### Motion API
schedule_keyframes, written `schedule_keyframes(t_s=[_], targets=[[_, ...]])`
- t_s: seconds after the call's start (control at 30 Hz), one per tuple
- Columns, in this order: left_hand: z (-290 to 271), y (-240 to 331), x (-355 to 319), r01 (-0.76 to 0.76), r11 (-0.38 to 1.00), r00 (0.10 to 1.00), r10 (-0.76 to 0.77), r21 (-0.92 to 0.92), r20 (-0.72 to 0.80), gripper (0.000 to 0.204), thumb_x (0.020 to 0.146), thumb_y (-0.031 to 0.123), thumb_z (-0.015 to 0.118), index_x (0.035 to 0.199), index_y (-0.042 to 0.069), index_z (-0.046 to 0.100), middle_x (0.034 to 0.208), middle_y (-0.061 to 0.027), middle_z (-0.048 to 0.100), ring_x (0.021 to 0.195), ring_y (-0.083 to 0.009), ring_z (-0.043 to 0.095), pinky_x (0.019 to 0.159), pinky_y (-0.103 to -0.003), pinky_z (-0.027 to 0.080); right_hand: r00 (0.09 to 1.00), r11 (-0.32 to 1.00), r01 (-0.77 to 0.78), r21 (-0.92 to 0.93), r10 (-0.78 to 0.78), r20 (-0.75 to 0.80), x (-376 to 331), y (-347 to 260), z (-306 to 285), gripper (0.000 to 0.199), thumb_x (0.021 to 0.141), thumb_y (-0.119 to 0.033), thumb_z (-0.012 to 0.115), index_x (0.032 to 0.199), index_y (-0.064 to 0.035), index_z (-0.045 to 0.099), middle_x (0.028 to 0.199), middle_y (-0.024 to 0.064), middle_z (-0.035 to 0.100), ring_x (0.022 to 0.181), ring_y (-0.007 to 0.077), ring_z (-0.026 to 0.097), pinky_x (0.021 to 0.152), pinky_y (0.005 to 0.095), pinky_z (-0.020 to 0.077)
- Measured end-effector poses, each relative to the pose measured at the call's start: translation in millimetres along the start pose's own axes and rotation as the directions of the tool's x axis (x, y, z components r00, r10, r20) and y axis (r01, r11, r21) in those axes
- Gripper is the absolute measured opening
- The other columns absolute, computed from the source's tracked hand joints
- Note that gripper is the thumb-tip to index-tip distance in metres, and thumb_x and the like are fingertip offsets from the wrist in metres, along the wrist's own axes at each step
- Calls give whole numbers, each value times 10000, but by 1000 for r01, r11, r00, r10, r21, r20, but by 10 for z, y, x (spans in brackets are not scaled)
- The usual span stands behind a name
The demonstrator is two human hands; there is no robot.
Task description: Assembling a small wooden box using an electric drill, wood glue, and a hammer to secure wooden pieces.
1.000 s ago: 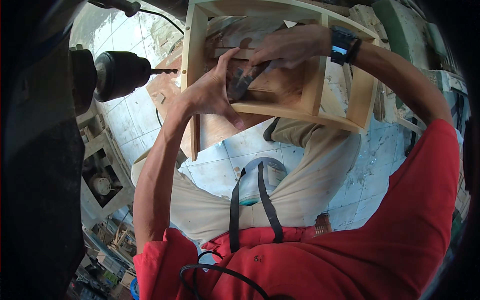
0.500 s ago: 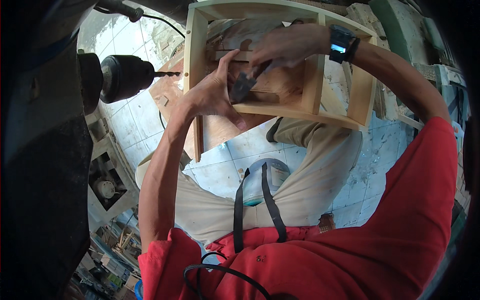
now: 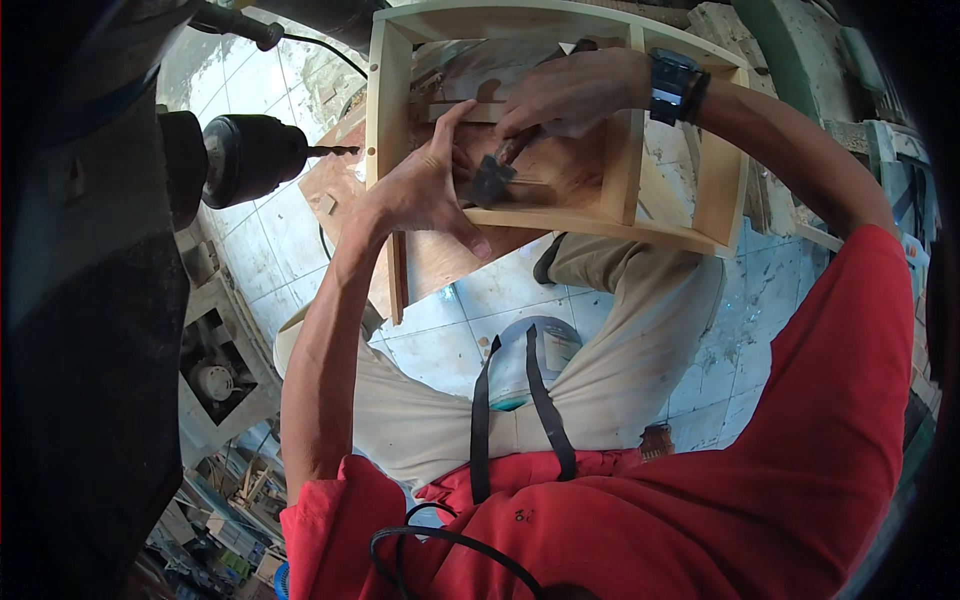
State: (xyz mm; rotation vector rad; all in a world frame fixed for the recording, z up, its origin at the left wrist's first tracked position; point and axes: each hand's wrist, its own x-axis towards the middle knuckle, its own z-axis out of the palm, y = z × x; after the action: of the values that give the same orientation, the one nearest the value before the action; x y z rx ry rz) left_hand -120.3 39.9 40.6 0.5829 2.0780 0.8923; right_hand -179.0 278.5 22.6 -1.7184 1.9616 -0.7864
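Observation:
A pale wooden frame [image 3: 621, 130] with a divider lies before me at the top of the view. Around its near left corner is my left hand [image 3: 425, 195], thumb outside the near rail and the other fingers inside the frame. My right hand [image 3: 575, 92], wearing a dark wristwatch [image 3: 672, 88], reaches over the divider. It is closed round the handle of a hammer [image 3: 492, 180], whose dark, slightly blurred head is inside the frame beside my left fingers. Whatever the head faces is hidden by my left hand.
A black drill chuck [image 3: 255, 158] with a bit points at the frame's left side, its tip close to the wood. Under the frame lies a brown board [image 3: 430, 265]. A tub [image 3: 540, 350] stands on the tiled floor between my legs. Wood scraps [image 3: 250, 490] are heaped lower left.
The hammer head has shifted slightly to the right and turned, while my right hand has moved a little left. My left hand keeps its place on the frame.

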Motion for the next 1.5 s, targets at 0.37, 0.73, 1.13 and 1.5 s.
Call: schedule_keyframes(t_s=[0.37, 0.73, 1.13, 1.5], targets=[[-2, -13, 6, 33, 999, 999, -33, 12, 6, 1463, 341, 254, 954, 1454, 112, 15, 1232, -163, 490, 1189, -328, 466, 1055, -389, 351, 999, 997, -30, -70, 27, -44, -2, -5, -12, 282, 817, -92, 599, 1092, -55, 547, 904, 110, 589, 870, 324, 567, 756, 430, 451], [3, -29, -9, -150, 989, 986, 150, 6, -69, 1449, 352, 247, 952, 1454, 97, 23, 1077, -213, 573, 1088, -353, 538, 988, -392, 414, 996, 999, 30, -22, -32, -80, 14, 9, 23, 320, 833, -93, 571, 1152, -101, 544, 912, 96, 577, 864, 303, 577, 751, 417, 459], [-7, 6, 8, 40, 998, 999, -40, -57, -1, 1462, 340, 229, 952, 1455, 123, 12, 1152, -178, 539, 1133, -329, 504, 1010, -408, 386, 983, 970, -139, -198, 160, 94, 0, -158, 2, 360, 806, -53, 558, 1159, -121, 531, 886, 89, 568, 856, 289, 582, 760, 413, 466], [-7, -27, 28, -25, 997, 999, 27, 67, -25, 1387, 361, 217, 942, 1447, 92, 89, 1169, -181, 536, 1130, -312, 516, 1021, -372, 389, 969, 883, -230, -408, 168, -184, -259, -362, -59, 369, 856, -134, 564, 1222, -110, 527, 1050, 92, 624, 965, 284, 593, 804, 374, 484]])
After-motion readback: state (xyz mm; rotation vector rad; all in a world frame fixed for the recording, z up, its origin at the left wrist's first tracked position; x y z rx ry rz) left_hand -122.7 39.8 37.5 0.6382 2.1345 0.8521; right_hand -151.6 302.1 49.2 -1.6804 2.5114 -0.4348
